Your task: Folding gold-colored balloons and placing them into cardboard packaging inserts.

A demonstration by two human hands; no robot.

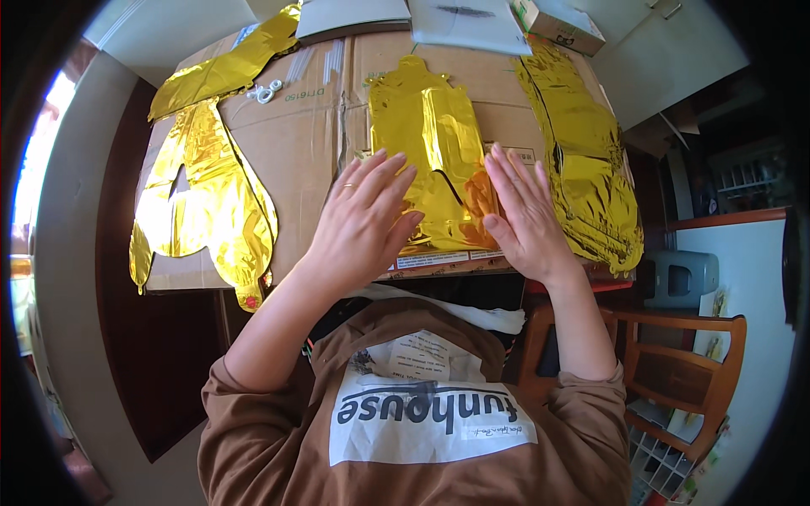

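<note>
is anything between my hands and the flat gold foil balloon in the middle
Nothing visible: the left hand and right hand lie flat on the crinkled gold foil balloon, one on each side.

Four gold foil balloons (434, 148); two hands (364, 221)

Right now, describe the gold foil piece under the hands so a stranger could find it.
On the flattened cardboard box lie several gold foil balloons. Take the middle one, pressed flat by the left hand and right hand; only it is being touched.
</note>
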